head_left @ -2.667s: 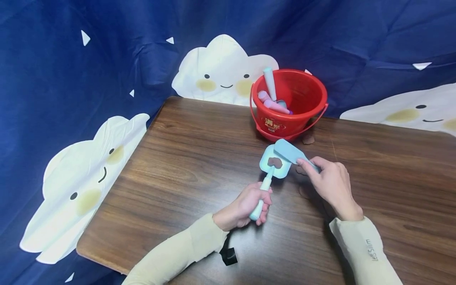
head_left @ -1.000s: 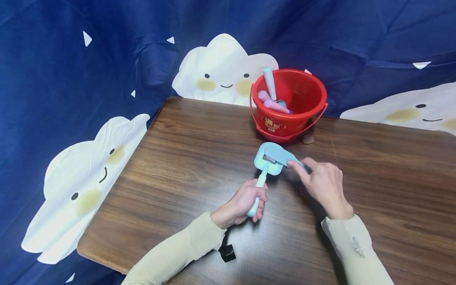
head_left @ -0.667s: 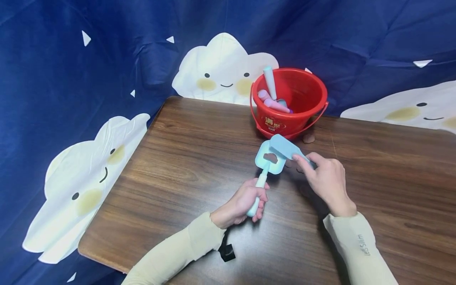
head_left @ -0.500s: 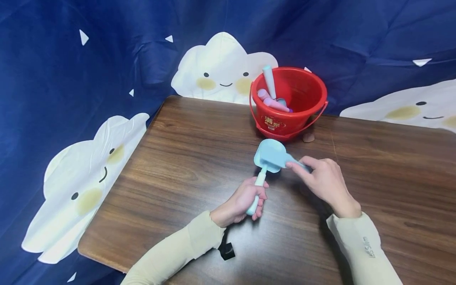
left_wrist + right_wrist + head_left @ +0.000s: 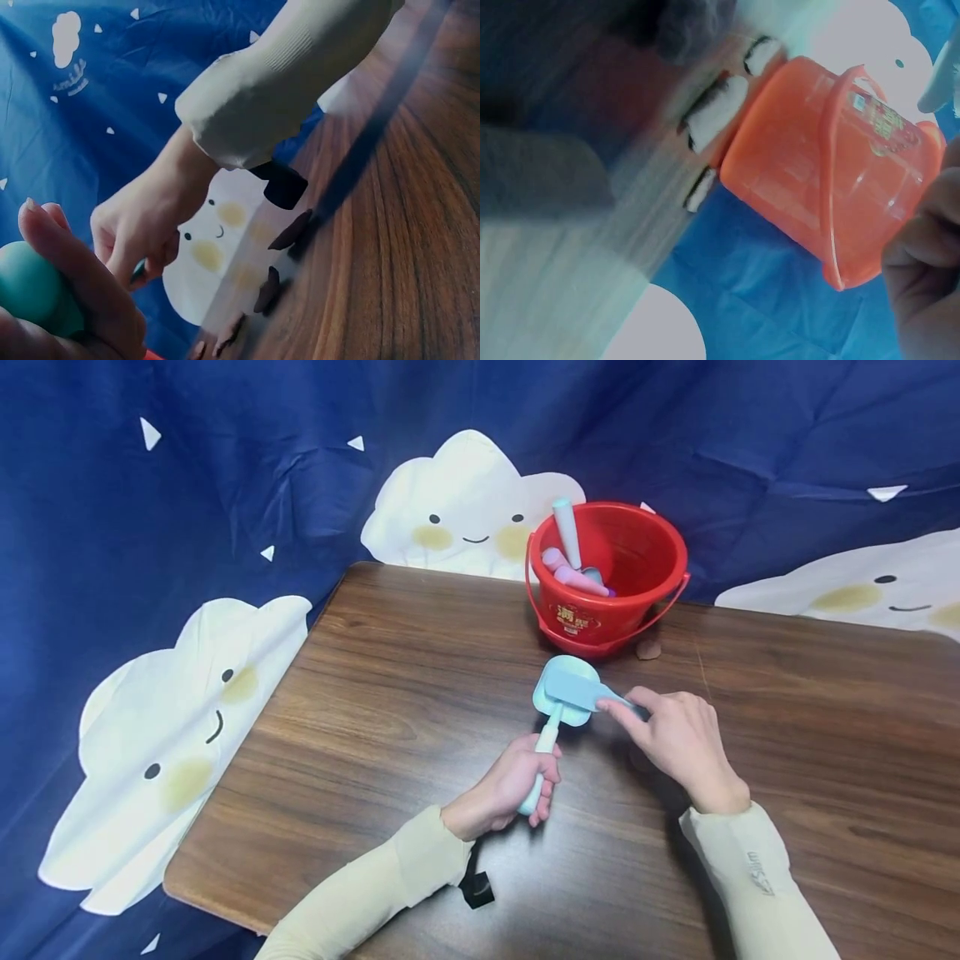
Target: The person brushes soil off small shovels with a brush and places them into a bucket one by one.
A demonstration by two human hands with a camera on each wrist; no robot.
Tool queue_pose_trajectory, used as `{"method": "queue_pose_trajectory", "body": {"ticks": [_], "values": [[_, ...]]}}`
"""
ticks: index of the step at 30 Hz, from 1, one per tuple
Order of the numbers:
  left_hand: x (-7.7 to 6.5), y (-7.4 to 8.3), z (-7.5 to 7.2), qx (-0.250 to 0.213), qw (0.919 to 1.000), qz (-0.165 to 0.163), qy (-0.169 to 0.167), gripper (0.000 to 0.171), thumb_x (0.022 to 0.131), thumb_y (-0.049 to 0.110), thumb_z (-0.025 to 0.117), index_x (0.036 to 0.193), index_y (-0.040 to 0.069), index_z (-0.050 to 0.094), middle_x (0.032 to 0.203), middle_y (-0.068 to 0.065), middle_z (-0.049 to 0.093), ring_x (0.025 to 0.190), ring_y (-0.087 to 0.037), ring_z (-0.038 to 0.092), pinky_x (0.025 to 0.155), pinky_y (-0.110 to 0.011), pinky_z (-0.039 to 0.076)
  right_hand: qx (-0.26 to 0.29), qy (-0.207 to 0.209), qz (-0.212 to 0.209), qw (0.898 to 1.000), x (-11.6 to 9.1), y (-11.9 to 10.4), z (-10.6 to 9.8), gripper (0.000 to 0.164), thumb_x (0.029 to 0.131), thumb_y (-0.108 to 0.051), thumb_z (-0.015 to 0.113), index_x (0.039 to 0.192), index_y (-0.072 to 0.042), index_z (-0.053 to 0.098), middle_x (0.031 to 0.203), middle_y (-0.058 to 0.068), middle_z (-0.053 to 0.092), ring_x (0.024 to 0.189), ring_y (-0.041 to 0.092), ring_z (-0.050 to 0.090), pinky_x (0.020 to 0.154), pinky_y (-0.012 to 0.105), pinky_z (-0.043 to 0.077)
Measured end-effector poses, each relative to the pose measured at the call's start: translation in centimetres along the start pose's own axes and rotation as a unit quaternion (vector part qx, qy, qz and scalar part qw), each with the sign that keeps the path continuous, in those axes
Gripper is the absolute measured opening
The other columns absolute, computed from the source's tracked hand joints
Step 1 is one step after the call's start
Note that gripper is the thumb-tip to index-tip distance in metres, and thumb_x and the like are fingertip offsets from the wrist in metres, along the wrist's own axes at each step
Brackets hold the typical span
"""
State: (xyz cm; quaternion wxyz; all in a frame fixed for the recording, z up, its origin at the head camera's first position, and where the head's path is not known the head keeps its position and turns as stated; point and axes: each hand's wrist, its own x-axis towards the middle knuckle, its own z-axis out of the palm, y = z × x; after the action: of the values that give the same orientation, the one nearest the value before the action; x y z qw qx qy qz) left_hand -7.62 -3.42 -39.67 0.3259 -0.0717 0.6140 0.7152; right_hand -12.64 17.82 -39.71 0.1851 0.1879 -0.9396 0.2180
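Note:
My left hand [image 5: 517,785] grips the mint handle of a toy shovel [image 5: 550,670], whose pale-blue square blade points toward the bucket. The rounded green handle end [image 5: 34,285] shows in the left wrist view. My right hand [image 5: 678,735] holds a flat blue toy spade [image 5: 573,689] by its handle, thumb laid along it. The spade's blade lies across the shovel's blade and hides its middle. In the right wrist view, the curled fingers [image 5: 926,247] appear at the right edge.
A red bucket [image 5: 622,610] holding several toy handles [image 5: 567,533] stands just behind the shovel. A brown flat piece [image 5: 648,649] lies at its foot. More dark pieces [image 5: 289,231] are on the wooden table [image 5: 360,693] beneath the right arm. A blue cloud-printed cloth hangs behind.
The spade was tilted up off the shovel, showing a brown lump on its blade; now it lies flat over that spot. Both hands have shifted slightly left.

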Motion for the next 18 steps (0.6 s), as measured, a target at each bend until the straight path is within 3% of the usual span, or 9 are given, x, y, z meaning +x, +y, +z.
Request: {"method": "queue_pose_trajectory", "body": {"ticks": [4, 9, 13, 18], "values": [[-0.2, -0.1, -0.1, 0.004, 1.0000, 0.000, 0.002, 0.033, 0.070, -0.001, 0.045, 0.102, 0.004, 0.041, 0.050, 0.000, 0.041, 0.032, -0.012, 0.041, 0.028, -0.022, 0.034, -0.003, 0.033, 0.001, 0.999, 0.0, 0.4, 0.6, 0.026, 0.079, -0.036, 0.076, 0.075, -0.011, 0.068, 0.043, -0.002, 0.042, 0.042, 0.013, 0.032, 0.042, 0.026, 0.025], [-0.3, -0.5, 0.1, 0.021, 0.9995, -0.012, -0.022, 0.037, 0.071, -0.001, 0.046, 0.108, -0.001, 0.042, 0.050, 0.001, 0.041, 0.032, -0.011, 0.042, 0.028, -0.022, 0.035, -0.003, 0.047, 0.050, 0.998, 0.0, 1.0, 0.6, 0.030, 0.084, -0.037, 0.071, 0.079, -0.008, 0.068, 0.043, 0.002, 0.044, 0.043, 0.017, 0.031, 0.046, 0.029, 0.028], [-0.2, -0.3, 0.0, 0.009, 0.9996, -0.017, -0.021, 0.043, 0.071, -0.001, 0.046, 0.114, -0.003, 0.042, 0.051, 0.001, 0.041, 0.032, -0.011, 0.042, 0.028, -0.021, 0.035, 0.034, 0.050, 0.082, 0.995, 0.0, 1.2, 0.5, 0.029, 0.086, -0.037, 0.070, 0.083, -0.008, 0.070, 0.046, 0.003, 0.052, 0.044, 0.017, 0.035, 0.047, 0.030, 0.030], [0.1, -0.1, -0.4, -0.006, 0.9997, -0.021, -0.012, 0.045, 0.072, -0.001, 0.046, 0.117, -0.004, 0.042, 0.051, 0.002, 0.042, 0.033, -0.011, 0.042, 0.029, -0.020, 0.034, 0.067, 0.050, 0.069, 0.994, 0.0, 0.9, -0.2, 0.023, 0.084, -0.033, 0.073, 0.080, -0.011, 0.071, 0.048, -0.001, 0.053, 0.046, 0.013, 0.036, 0.046, 0.025, 0.028]]}}
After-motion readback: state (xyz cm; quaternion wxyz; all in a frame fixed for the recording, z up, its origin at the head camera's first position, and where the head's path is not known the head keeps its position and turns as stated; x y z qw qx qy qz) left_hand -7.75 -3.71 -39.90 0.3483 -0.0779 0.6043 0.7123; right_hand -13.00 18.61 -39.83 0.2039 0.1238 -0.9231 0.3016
